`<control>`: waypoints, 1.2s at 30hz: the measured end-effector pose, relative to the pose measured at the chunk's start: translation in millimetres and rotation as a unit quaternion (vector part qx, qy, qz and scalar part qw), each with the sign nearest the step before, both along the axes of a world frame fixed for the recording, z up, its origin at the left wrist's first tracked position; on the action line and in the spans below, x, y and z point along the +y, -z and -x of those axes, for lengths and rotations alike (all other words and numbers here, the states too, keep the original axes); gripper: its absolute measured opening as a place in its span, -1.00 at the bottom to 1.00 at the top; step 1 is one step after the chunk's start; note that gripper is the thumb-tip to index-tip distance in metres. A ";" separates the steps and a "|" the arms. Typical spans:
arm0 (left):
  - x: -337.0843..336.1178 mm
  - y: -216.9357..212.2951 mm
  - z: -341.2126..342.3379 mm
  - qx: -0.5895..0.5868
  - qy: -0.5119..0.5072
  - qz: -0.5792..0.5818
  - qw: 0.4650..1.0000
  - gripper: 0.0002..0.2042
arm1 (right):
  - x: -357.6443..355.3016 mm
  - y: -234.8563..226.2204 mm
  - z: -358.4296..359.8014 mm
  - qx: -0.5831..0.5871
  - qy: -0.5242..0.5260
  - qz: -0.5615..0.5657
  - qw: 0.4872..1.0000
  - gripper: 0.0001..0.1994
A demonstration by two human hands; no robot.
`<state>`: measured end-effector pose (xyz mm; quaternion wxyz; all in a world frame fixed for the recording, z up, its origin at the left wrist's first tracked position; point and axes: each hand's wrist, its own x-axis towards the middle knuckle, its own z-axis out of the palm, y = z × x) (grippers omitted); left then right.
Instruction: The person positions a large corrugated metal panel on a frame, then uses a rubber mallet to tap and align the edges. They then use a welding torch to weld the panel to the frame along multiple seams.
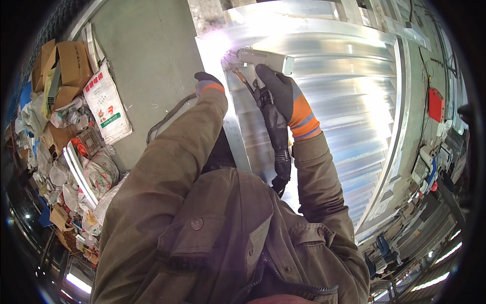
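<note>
My right hand (277, 91), in a dark glove with an orange and grey cuff, is closed around the grip of a welding gun (268, 60). The gun has a boxy silver head and a thick black-wrapped cable (278, 137) hanging toward my body. At its nozzle a bright white-violet glare burns against the upper left corner of a metal frame (234, 129), and hides the spot itself. My left hand (208, 83), gloved alike, is beside the frame's left bar just below the glare. Its fingers are mostly hidden. Inside the frame lies a shiny ribbed metal panel (339, 96).
A dark hose (167, 119) runs over the grey floor (147, 55) at left. Farther left are a white printed sack (107, 104), cardboard boxes (71, 66) and heaped plastic bags (101, 169). A red box (436, 105) stands at far right, near other tools and metal bars.
</note>
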<state>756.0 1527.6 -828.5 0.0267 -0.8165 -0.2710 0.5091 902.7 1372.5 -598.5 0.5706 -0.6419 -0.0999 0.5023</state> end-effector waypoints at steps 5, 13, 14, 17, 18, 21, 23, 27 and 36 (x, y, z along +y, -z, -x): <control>-0.4 29.2 9.4 -0.005 0.022 -0.020 1.000 -0.70 | -5.8 0.6 -3.3 0.016 -0.017 0.029 0.999 -0.48; 4.7 115.0 14.6 0.014 -0.126 -0.001 0.992 -0.59 | -12.3 7.2 -4.6 -0.008 -0.027 0.017 0.999 -0.47; 5.3 109.3 14.3 0.008 -0.083 -0.014 0.996 -0.59 | -13.2 7.6 -3.9 -0.013 -0.029 0.017 0.999 -0.46; 3.8 73.2 14.4 -0.014 -0.005 -0.044 0.999 -0.59 | -17.4 5.6 -2.8 -0.029 -0.037 0.017 0.999 -0.45; 3.3 61.0 11.8 -0.024 -0.015 -0.049 0.998 -0.59 | -18.7 4.4 -2.6 -0.041 -0.036 0.007 0.998 -0.45; 6.5 34.8 3.4 -0.024 -0.029 -0.042 0.998 -0.57 | -20.2 0.6 -2.0 -0.069 -0.046 -0.003 0.997 -0.45; 6.2 25.1 0.6 -0.010 0.009 -0.044 0.999 -0.56 | -20.0 -1.7 -2.2 -0.025 -0.038 0.016 0.999 -0.46; 2.2 16.3 0.8 0.014 0.077 -0.052 0.996 -0.52 | -21.1 -6.1 -2.4 0.038 -0.029 0.051 0.998 -0.47; 2.2 33.9 1.2 0.004 0.045 -0.045 0.998 -0.45 | -28.2 -10.2 -1.0 0.057 -0.033 0.041 0.997 -0.48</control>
